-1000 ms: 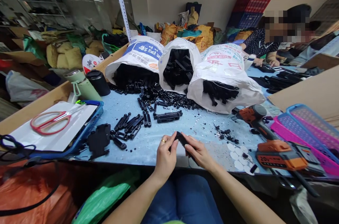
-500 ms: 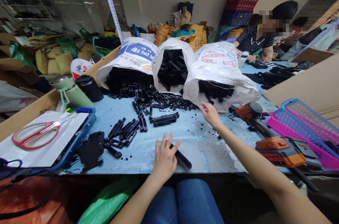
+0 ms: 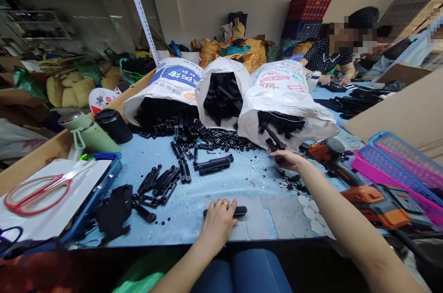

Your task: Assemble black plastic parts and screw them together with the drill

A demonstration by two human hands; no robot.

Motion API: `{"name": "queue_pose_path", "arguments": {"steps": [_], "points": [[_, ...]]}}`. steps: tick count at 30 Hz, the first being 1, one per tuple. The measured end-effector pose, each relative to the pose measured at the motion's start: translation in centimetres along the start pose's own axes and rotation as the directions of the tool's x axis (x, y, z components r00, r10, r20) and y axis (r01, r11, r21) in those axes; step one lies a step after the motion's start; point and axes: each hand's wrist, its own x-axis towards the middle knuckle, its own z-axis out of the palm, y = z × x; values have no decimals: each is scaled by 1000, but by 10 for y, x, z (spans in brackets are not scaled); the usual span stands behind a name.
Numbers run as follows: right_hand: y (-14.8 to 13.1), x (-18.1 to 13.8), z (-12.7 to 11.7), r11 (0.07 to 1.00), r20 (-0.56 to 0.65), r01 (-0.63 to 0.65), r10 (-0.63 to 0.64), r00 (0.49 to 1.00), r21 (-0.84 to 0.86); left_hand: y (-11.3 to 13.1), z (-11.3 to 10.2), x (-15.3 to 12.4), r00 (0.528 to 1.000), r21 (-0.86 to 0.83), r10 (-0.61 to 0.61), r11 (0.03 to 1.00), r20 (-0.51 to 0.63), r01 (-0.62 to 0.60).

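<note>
My left hand (image 3: 218, 220) lies near the table's front edge with its fingers curled over a long black plastic bar (image 3: 240, 211), whose two ends stick out on either side. At the mouth of the right white sack (image 3: 277, 94), my right hand (image 3: 290, 160) has closed on a black plastic piece (image 3: 276, 144). More black pieces fill that sack. Left of my left hand lie several short black links (image 3: 166, 180) and a flat black bracket (image 3: 114, 212). A stack of black bars (image 3: 214, 165) sits farther back.
A cordless drill (image 3: 377, 205) and pink and blue baskets (image 3: 367, 159) stand at the right. Red-handled scissors (image 3: 38, 194), a green flask (image 3: 88, 134) and a black cup (image 3: 113, 126) are at the left. Loose screws (image 3: 224, 138) lie before the sacks. Another person (image 3: 328, 60) works at the back right.
My right hand has closed on a black piece at the right sack's mouth. Under my left hand the bar has turned from slanted to nearly crosswise, and the fingers have curled over it.
</note>
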Motion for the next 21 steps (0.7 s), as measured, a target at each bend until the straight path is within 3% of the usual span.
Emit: {"name": "queue_pose_path", "arguments": {"steps": [2, 4, 6, 8, 10, 13, 16, 21], "points": [[7, -34, 5, 997, 91, 22, -29, 995, 76, 1, 3, 4, 999, -41, 48, 998, 15, -47], [9, -72, 12, 995, 263, 54, -74, 962, 82, -1, 5, 7, 998, -72, 57, 996, 25, -55], [8, -111, 20, 984, 492, 179, -145, 859, -22, -5, 4, 8, 998, -132, 45, 990, 39, -40], [7, -145, 32, 877, 631, 427, -207, 747, -218, -9, 2, 8, 997, -205, 49, 978, 62, -35], [8, -169, 46, 652, 648, 625, -258, 716, -430, -11, -1, 8, 994, -251, 59, 967, 90, -35], [13, -184, 66, 374, 635, 698, -297, 714, -610, -9, -6, 9, 991, -274, 72, 961, 116, -37], [16, -186, 76, 248, 615, 691, -320, 720, -679, -4, -10, 9, 990, -289, 99, 955, 99, -67], [7, -195, 80, 148, 533, 625, -396, 748, -767, -3, -8, 5, 991, -276, 130, 954, 35, -115]]}}
